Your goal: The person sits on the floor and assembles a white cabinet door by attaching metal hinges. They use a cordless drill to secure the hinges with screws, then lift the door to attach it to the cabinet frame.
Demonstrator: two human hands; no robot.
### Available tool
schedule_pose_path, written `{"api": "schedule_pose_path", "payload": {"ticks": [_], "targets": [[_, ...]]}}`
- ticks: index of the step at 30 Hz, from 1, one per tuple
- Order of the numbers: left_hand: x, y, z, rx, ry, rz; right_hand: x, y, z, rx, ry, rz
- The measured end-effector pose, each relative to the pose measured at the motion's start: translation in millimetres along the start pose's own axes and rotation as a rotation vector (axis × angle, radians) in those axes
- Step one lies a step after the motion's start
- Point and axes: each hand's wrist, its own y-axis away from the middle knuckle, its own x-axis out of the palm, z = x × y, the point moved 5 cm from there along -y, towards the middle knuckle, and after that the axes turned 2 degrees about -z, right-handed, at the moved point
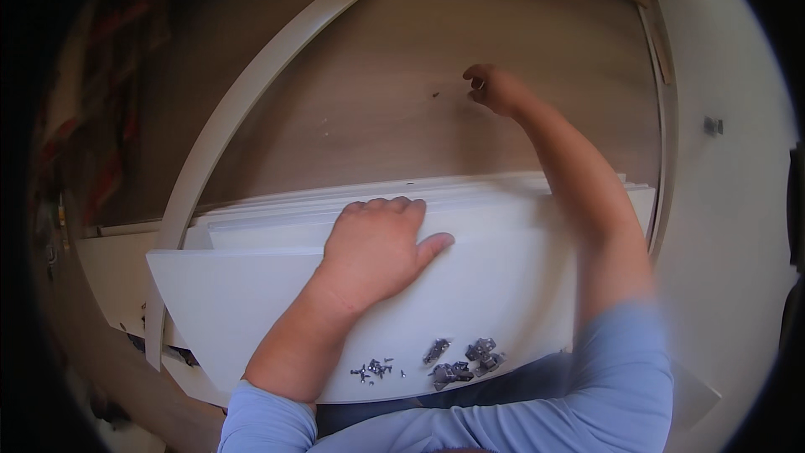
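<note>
Our left hand [377, 247] lay flat and open on the top white board [486, 285], near the little metal screws [375, 368]. Our right hand [495, 88] pinched shut on the brown wood panel [377, 109] behind.

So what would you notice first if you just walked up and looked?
First, the left hand pressed flat on a stack of white boards in the middle. Next, the right hand stretched far out over the wood-grain panel behind, fingers curled near a tiny dark speck. Then the little heap of metal hinges and small screws at the top board's near edge.
</note>
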Motion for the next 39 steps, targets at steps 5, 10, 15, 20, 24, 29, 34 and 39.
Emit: {"api": "schedule_pose_path", "payload": {"ticks": [5, 10, 15, 20, 24, 29, 34, 39], "targets": [[2, 1, 4, -0.055, 0.054, 0.054, 52, -42, 22, -0.129, 0.12, 0.098], [3, -1, 7, -0.052, 0.084, 0.056, 60, -41, 32, -0.227, 0.242, 0.013], [0, -2, 8, -0.04, 0.066, -0.003, 58, -12, 16, -0.278, 0.158, 0.084], [-2, -1, 7, -0.023, 0.092, -0.084, 7, 49, -116, 0.121, 0.039, 0.087], [-1, -3, 5, -0.043, 0.108, -0.07, -63, 148, -212, 0.498, 0.194, -0.026], [-3, -4, 2, -0.042, 0.109, -0.069, -94, 264, -185, 0.489, 0.017, -0.449], [0, -3, 1, -0.035, 0.078, -0.055, -57, 366, -81, 0.382, -0.096, -0.83], [-2, -3, -3, -0.018, 0.046, -0.05, 1, 367, -21, 0.098, 0.084, -0.836]]}}
